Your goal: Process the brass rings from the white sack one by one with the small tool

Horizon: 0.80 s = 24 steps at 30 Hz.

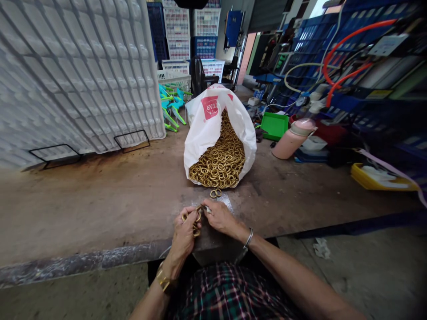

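Head view: on the white bag [203, 133], a red label [209, 107] is printed, and on it letters that seem to read "STAR" can be made out, turned upside down; further red print near the bag's top is cut off by folds. Labels on the stacked crates [176, 24] at the back are too small to be read. Both forearms are stretched forward from the lower edge, and the hands are brought together just in front of the bag. Several brass-coloured rings [184, 217] are gripped in the curled fingers of the left hand [187, 231], above whose wrist a gold watch [166, 279] is worn. The right hand [218, 218], with a silver bracelet [248, 238] at its wrist, is bent in with its fingers folded; whether anything is grasped there cannot be told, since only a small pale patch is seen at the fingertips. Two loose rings [216, 193] are seen on the brown table [100, 200] between the bag's mouth and the hands, and a heap of rings [220, 164] is held in the open bag. To the left, ribbed white trays [83, 66] are stacked; to the right, a green tray [274, 126] and a pink bottle [288, 142] are placed.
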Each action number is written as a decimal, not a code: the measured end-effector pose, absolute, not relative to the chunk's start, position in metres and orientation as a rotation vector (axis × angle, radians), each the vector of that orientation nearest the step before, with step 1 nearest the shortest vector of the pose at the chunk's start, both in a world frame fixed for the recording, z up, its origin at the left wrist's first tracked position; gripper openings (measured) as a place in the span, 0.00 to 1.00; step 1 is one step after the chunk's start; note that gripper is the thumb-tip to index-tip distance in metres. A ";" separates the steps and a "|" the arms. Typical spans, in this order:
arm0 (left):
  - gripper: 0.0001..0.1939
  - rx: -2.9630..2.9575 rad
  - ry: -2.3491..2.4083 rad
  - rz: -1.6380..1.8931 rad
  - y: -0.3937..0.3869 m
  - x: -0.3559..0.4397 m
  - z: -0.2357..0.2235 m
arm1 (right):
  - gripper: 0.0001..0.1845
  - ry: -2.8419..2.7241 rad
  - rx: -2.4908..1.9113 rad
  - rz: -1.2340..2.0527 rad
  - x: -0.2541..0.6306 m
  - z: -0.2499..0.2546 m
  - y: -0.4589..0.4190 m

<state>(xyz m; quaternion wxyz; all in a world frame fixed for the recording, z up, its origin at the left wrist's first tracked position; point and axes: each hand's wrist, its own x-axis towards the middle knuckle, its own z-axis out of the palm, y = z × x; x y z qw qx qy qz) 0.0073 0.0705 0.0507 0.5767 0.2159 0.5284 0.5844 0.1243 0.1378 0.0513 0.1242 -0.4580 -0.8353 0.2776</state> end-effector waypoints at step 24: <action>0.16 0.609 1.397 1.383 0.070 0.011 0.048 | 0.12 -2.790 -1.564 0.504 0.112 0.065 0.124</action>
